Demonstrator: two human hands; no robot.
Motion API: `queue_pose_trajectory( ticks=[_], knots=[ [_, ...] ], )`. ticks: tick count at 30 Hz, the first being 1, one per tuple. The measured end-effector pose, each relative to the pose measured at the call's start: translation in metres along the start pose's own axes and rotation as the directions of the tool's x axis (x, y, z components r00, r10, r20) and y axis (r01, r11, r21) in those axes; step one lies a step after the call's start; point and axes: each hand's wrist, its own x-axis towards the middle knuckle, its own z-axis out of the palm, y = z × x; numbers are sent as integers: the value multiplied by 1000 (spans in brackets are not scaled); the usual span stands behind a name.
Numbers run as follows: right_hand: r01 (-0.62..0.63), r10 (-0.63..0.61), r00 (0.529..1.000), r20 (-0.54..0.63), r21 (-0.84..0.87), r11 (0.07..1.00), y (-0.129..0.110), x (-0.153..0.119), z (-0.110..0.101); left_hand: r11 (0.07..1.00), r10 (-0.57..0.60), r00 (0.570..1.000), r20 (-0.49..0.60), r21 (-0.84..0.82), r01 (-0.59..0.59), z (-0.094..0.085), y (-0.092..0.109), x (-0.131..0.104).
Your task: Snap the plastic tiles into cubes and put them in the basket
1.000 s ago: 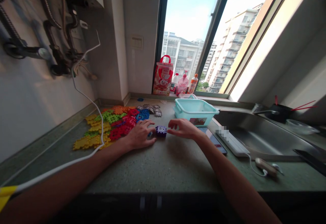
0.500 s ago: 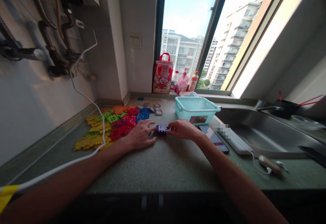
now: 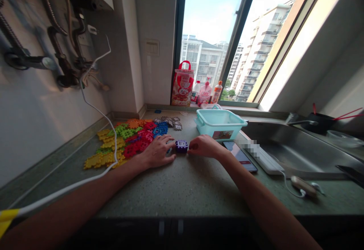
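A small purple block [image 3: 181, 146] with a white window pattern on its face sits on the table [image 3: 196, 189], between the fingers of the two hands. The left hand [image 3: 159, 151] lies low just left of it, fingers spread and thumb held apart from them; a bit of blue shows in that gap, too small to make out. The right hand [image 3: 205, 146] is bent over at the block's other side, fingers curled, their tips close to its edge; I cannot tell whether they grip or touch it.

Left of the left hand's fingers is a heap of colourful toy pieces [image 3: 127, 138], crossed by a white cable [image 3: 115, 140]. Grey pieces [image 3: 178, 126] lie beyond the fingertips. Behind the right hand's fingers stands a pale blue tub [image 3: 222, 123]. A phone [image 3: 240, 156] lies right of those fingers, then a white power strip [image 3: 269, 162] beside the sink [image 3: 290, 147].
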Motion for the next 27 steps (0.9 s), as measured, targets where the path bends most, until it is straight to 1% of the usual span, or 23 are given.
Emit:
queue_pose_trajectory(
  ticks=[4, 15, 18, 22, 25, 27],
  knots=[
    [30, -29, 999, 15, -49, 998, -1, 3, 5, 999, 13, 1000, -12, -45, -14, 1, 0, 1],
    [-13, 13, 1000, -5, -108, 994, -3, 6, 9, 997, -20, 1000, -15, -79, 19, 3, 1, 0],
    [-15, 14, 1000, -4, -85, 996, -1, 4, 8, 996, -41, 999, -29, -76, 39, 2, 2, 1],
    [-4, 3, 1000, -25, -18, 1000, 3, 3, 5, 996, -90, 993, -72, -21, 88, 4, 2, 0],
    [-37, 39, 998, -46, 45, 998, 6, 4, 6, 992, -124, 991, -50, 21, 125, 7, -3, 4],
    [-71, 76, 996, -44, 110, 991, 8, 6, 8, 990, -140, 990, -9, 36, 140, 7, -8, 9]
  ],
)
